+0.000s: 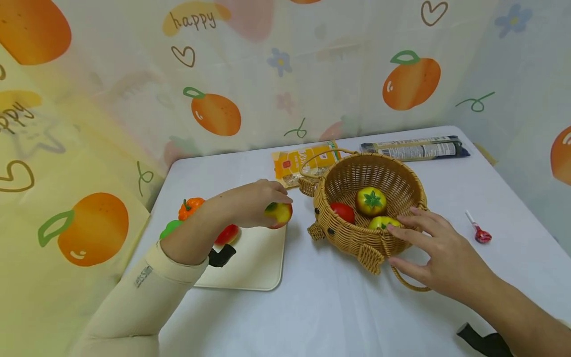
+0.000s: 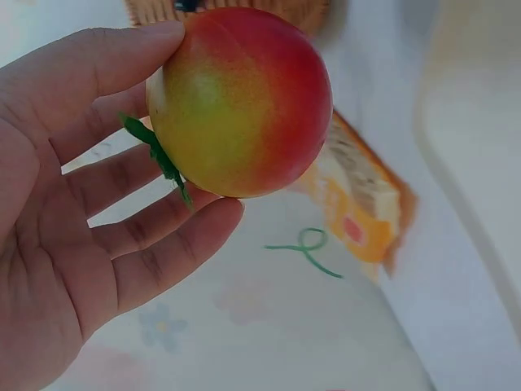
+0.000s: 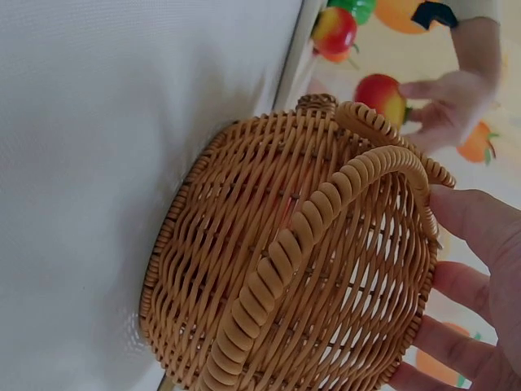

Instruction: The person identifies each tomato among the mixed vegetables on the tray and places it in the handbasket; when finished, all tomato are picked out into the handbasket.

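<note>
In the head view my left hand [image 1: 258, 201] is raised over the right edge of a cream tray [image 1: 263, 272]. It holds a red-and-yellow toy tomato [image 2: 244, 106] with a green leafy top between thumb and fingers, clear of the tray. My right hand [image 1: 439, 250] holds the near right rim of a round wicker basket [image 1: 357, 240], fingers over the rim and thumb outside by the handle [image 3: 281, 261]. Inside the basket lie a yellowish toy tomato [image 1: 371, 201], a red toy [image 1: 342, 212] and another yellow toy [image 1: 379, 221], partly hidden.
On the tray are an orange pumpkin-like toy [image 1: 191, 207], a green toy [image 1: 170, 228] and a red toy fruit [image 1: 227, 235], partly behind my left arm. Behind the basket lie an orange packet [image 1: 290, 166] and a long dark packet [image 1: 419, 148]. A red lollipop [image 1: 482, 234] lies at right.
</note>
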A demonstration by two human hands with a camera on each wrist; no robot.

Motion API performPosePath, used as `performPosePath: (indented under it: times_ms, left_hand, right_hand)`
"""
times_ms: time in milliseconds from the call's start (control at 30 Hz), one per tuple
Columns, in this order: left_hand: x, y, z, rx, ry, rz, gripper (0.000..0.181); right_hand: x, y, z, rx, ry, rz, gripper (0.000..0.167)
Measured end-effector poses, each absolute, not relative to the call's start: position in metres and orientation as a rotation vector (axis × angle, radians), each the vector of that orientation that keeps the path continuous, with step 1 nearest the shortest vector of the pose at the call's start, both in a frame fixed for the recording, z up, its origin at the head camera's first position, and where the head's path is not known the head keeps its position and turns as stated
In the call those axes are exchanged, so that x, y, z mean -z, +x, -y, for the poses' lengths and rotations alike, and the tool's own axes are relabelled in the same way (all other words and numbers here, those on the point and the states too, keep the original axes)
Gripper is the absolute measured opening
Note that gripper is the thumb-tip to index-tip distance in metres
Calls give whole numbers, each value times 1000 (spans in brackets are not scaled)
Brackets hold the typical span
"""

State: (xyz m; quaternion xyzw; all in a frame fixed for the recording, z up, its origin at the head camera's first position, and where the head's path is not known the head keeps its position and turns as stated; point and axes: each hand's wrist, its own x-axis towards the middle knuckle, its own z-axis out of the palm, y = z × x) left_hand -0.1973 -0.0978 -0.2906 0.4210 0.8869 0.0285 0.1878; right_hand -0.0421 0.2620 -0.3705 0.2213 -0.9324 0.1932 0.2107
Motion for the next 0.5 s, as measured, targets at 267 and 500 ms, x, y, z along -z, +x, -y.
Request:
performPosePath:
  times_ms: [267,500]
  left_hand:
    - [268,-198,72,-75,1238,-2504,50]
    - [252,-197,56,-108,1332,-2499,50]
  right_hand:
    - [371,-42,-264,-543,617,2588,59]
    - [373,-41,-263,-572,619,2578,64]
